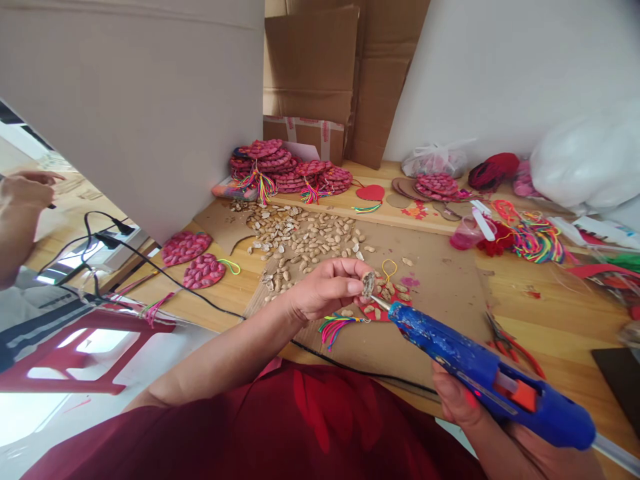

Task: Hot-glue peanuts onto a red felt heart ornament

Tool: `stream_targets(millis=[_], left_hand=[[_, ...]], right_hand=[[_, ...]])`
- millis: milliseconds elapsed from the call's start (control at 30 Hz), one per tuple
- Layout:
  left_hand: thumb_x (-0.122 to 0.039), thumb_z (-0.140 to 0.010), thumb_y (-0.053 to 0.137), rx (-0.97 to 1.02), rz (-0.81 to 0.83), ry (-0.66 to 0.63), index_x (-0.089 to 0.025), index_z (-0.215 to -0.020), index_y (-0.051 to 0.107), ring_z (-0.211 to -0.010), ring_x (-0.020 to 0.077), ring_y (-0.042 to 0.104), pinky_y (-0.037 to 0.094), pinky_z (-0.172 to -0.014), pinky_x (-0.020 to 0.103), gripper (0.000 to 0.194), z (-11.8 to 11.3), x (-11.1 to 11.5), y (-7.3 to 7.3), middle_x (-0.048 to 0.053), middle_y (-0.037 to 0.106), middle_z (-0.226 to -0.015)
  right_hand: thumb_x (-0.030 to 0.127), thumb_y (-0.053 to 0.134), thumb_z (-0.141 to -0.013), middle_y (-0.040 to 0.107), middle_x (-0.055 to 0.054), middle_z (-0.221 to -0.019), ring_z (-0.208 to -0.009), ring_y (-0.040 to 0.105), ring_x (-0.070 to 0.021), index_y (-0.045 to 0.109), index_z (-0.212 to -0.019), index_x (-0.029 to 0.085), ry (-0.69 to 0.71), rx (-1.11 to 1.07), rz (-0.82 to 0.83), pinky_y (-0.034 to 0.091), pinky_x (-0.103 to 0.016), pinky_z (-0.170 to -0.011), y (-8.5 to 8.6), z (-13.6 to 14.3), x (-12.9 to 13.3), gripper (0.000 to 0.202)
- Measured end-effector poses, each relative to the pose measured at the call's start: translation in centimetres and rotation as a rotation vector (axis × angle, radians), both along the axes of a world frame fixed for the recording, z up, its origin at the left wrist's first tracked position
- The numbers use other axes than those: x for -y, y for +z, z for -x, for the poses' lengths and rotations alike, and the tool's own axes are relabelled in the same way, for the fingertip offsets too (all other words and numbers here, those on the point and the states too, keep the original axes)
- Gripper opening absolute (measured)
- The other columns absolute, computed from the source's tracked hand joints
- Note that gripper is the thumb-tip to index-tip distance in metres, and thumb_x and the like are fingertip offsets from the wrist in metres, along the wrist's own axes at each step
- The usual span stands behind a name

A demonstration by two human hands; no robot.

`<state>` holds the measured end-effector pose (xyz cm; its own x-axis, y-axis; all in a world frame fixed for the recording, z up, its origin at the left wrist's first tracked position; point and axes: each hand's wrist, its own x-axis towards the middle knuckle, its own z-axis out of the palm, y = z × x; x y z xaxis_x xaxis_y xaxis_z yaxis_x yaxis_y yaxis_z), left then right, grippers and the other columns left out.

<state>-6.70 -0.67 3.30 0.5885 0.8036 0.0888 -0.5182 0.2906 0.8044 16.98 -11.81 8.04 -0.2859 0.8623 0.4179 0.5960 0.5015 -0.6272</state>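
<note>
Pinched between the thumb and fingers of my left hand [333, 290] is a peanut shell [369, 284]. My right hand [480, 413] is wrapped round a blue glue gun [465, 367], with a clear glue stick [617, 457] poking from its back end. The metal nozzle [381, 302] points at the shell, at or very near its surface. Below and just behind, a red heart-shaped piece [386, 312] lies on the cardboard sheet, with several peanut shells on it. A yellow loop [389, 269] sticks out from its top, and a multicoloured tassel [340, 327] lies to its left.
Loose peanut shells [320, 237] spread over the cardboard [440, 267]. Finished pink pieces [280, 167] are stacked at the back; two more [203, 270] lie left. Red-handled pliers [510, 347] rest at right. A black cord [190, 291] crosses the table. Another person's hand [27, 193] shows far left.
</note>
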Motion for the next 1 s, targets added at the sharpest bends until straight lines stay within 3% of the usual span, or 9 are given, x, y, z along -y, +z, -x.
stream_targets(millis=[133,467,567,700,833,1000], left_hand=[[-0.043,-0.064,0.086,-0.018,0.003,0.010,-0.013,-0.074,0.065,-0.063,0.0103,0.053,0.043,-0.064,0.023,0.038,-0.1,0.0,0.1,0.001,0.058,-0.065],[-0.043,-0.057,0.091,-0.097,0.049,0.052,-0.011,-0.079,0.068,-0.062,0.0096,0.057,0.044,-0.063,0.023,0.046,-0.1,-0.1,0.2,0.003,0.065,-0.071],[-0.043,-0.058,0.091,-0.084,0.050,0.056,-0.010,-0.079,0.068,-0.062,0.0093,0.056,0.043,-0.064,0.023,0.045,-0.1,-0.1,0.2,0.002,0.063,-0.068],[-0.043,-0.059,0.091,-0.069,0.053,0.053,-0.011,-0.077,0.067,-0.062,0.0093,0.055,0.042,-0.064,0.022,0.043,-0.3,-0.1,0.2,0.000,0.060,-0.064],[-0.042,-0.059,0.090,-0.077,0.064,0.045,-0.012,-0.076,0.067,-0.063,0.0093,0.055,0.041,-0.063,0.022,0.042,-0.5,-0.3,0.1,0.000,0.059,-0.064],[-0.042,-0.055,0.093,-0.104,0.121,0.062,-0.013,-0.079,0.068,-0.061,0.0081,0.056,0.043,-0.063,0.021,0.045,-0.8,-0.4,0.0,-0.001,0.061,-0.064]], right_hand=[[0.040,0.059,-0.102,0.064,0.004,-0.074,-0.054,0.063,-0.0163,0.065,-0.090,0.025,0.020,0.012,0.003,0.051,-0.024,-0.053,0.3,0.1,0.1,0.019],[0.033,0.057,-0.103,0.068,-0.002,-0.095,-0.084,0.068,-0.0226,0.064,-0.102,0.028,0.013,0.076,-0.120,0.047,-0.026,-0.050,0.6,0.5,-0.6,0.008],[0.034,0.058,-0.101,0.069,-0.001,-0.092,-0.080,0.069,-0.0230,0.065,-0.102,0.029,0.018,0.050,-0.130,0.048,-0.026,-0.048,0.2,0.1,-0.5,0.008],[0.042,0.061,-0.099,0.069,-0.001,-0.087,-0.066,0.068,-0.0225,0.066,-0.099,0.027,-0.084,-0.083,-0.040,0.055,-0.026,-0.050,-0.8,-0.4,-0.4,0.015],[0.046,0.059,-0.100,0.071,-0.003,-0.091,-0.075,0.071,-0.0233,0.069,-0.102,0.028,-0.098,-0.118,-0.014,0.056,-0.020,-0.047,-1.3,-0.7,-0.5,0.021],[0.045,0.059,-0.100,0.070,-0.001,-0.086,-0.075,0.071,-0.0212,0.071,-0.092,0.030,-0.067,-0.148,-0.018,0.061,-0.020,-0.063,-1.3,-0.5,-0.6,0.021]])
